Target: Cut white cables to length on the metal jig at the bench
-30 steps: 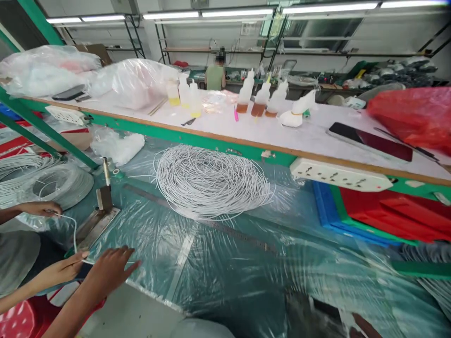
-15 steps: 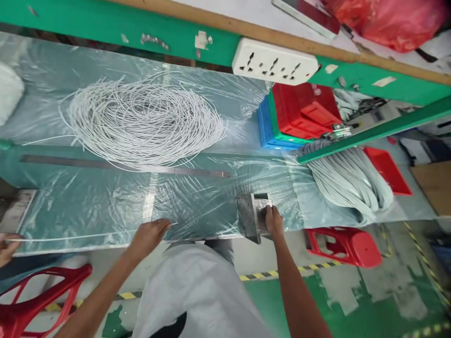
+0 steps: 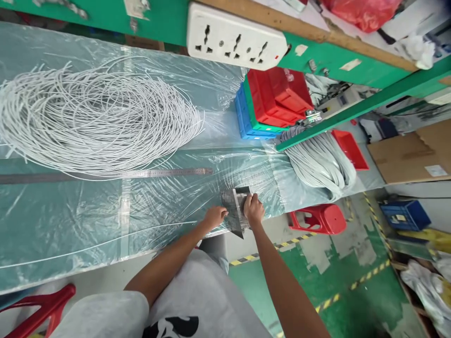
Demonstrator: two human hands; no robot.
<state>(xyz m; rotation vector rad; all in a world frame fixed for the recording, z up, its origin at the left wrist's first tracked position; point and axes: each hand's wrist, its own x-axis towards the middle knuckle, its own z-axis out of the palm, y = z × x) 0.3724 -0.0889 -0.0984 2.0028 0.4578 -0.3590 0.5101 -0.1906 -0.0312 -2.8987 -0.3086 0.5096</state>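
Note:
A thin white wire [image 3: 105, 241] lies stretched along the near edge of the plastic-covered green table [image 3: 63, 206]. My left hand [image 3: 213, 218] pinches its right end, right beside a grey metal block [image 3: 234, 210] at the table edge. My right hand [image 3: 253, 209] rests on that block, fingers closed on its right side. A large loose coil of white wire [image 3: 91, 122] lies farther back on the table, behind a long steel ruler [image 3: 105, 175].
A white power strip [image 3: 234, 42] hangs on the green shelf edge above. Stacked red, green and blue trays [image 3: 268, 105] and a bundle of grey cable [image 3: 317, 162] lie to the right. A red stool [image 3: 319, 218] stands on the floor; another red stool [image 3: 42, 307] is at lower left.
The view swung right and down. My left hand slid right along the wire up to the metal block. My right hand came onto the block half a second ago and stays there.

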